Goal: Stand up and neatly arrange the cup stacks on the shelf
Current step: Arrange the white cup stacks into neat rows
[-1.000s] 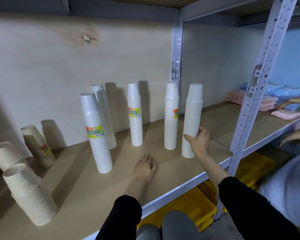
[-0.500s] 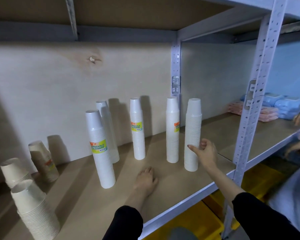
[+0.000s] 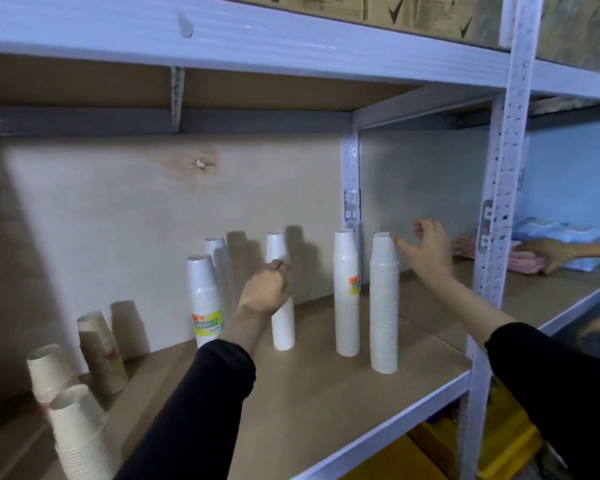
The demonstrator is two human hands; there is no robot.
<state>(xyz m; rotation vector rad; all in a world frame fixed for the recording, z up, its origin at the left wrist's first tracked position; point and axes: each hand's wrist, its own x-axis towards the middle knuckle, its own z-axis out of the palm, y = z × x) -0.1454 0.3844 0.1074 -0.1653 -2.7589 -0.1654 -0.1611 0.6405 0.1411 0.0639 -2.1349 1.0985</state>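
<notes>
You are mid-tidying: left hand (image 3: 267,289) curled round the middle stack (image 3: 283,327), right hand (image 3: 428,252) loose-fingered, touching the end stack (image 3: 383,306) — next, ease both into line.

fwiw the middle cup stack (image 3: 283,329) is partly hidden by the left hand (image 3: 265,291); bottom-left stack (image 3: 80,439) is cut off at btm edge.

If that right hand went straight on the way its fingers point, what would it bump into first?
Most likely the top of the rightmost white cup stack. The right hand has its outstretched fingers pointing left at it, nearly touching, though depth is hard to judge.
</notes>
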